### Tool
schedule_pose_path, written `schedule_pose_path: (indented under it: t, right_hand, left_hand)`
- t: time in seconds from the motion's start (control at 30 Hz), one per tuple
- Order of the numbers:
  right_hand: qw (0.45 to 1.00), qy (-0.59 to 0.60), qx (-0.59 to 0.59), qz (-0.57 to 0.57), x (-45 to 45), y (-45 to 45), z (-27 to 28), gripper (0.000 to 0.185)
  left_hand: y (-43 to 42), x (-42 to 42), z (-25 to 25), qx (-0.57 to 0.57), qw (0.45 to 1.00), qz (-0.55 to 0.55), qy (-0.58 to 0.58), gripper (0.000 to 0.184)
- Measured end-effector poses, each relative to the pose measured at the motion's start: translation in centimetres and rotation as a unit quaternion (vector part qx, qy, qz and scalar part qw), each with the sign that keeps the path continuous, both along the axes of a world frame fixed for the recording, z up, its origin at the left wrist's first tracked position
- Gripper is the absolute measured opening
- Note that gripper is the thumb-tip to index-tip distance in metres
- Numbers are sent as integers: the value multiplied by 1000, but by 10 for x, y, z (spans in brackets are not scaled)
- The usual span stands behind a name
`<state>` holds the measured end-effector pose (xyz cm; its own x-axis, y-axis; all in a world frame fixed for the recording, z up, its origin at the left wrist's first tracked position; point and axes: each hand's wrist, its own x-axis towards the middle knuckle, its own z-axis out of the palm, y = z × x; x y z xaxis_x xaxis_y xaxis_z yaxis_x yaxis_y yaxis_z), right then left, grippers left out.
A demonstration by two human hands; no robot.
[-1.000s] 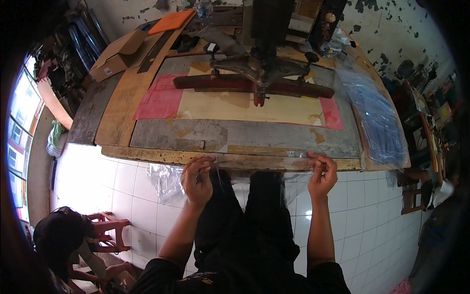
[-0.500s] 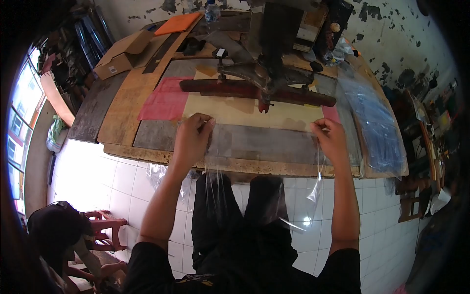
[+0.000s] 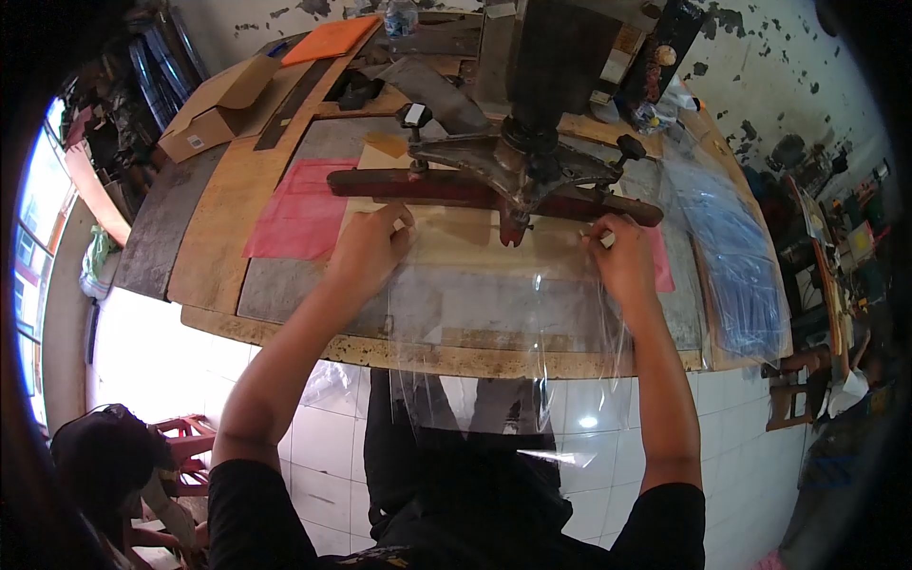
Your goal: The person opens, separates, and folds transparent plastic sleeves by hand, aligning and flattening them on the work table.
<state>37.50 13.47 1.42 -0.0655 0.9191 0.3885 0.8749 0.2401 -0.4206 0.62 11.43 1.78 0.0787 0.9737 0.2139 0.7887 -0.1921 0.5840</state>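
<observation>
A clear plastic sheet (image 3: 475, 309) stretches between my two hands, its lower part hanging over the table's front edge. My left hand (image 3: 373, 242) pinches its far left corner, close to the pink sheet (image 3: 299, 209). At the far right corner my right hand (image 3: 617, 249) has thumb and fingers closed on the same plastic. Just beyond both hands is the dark red bar (image 3: 427, 186) of a press, above a pale yellow sheet (image 3: 456, 242). I cannot tell whether the plastic touches the bar.
A stack of clear plastic (image 3: 731, 256) lies at the table's right. An open cardboard box (image 3: 214, 109) and an orange sheet (image 3: 332, 40) sit at the back left. The press column (image 3: 551, 76) rises behind the bar. Another person (image 3: 114, 465) is low at the left, beside a red stool (image 3: 185, 442).
Both hands have moved forward toward the press bar, drawing the clear plastic sheet farther over the table. Their grip on it stays closed. The camera view has shifted slightly.
</observation>
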Motion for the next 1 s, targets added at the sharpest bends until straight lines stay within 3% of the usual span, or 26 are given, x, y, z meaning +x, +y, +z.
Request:
schedule_pose_path:
  t: [0.27, 0.47, 0.53, 0.63, 0.73, 0.93, 1.0]
  right_hand:
    - [1000, -4, -18, 10, -1, -3, -1, 11]
    - [997, 16, -61, 51, 7, -16, 20, 18]
    - [984, -12, -177, 6, 7, -23, 33, 23]
    - [991, -4, -127, 52, 16, -26, 21, 26]
    - [986, -17, -158, 43, 14, -25, 25, 28]
    - [992, 4, -113, 58, 22, -10, 13, 26]
    - [993, 6, -103, 59, 25, -7, 8, 26]
  left_hand:
    - [0, -1, 2, -11, 1000, -17, -1, 23]
    - [-7, -2, 12, -26, 999, -26, 16, 24]
    - [-9, -2, 12, -35, 999, -30, 4, 24]
    - [-8, -6, 8, -50, 998, -30, -30, 27]
    - [-10, -6, 12, -83, 996, -22, -33, 28]
    - [0, -3, 11, -65, 997, -30, -29, 28]
    - [4, -3, 5, 5, 998, -54, -29, 28]
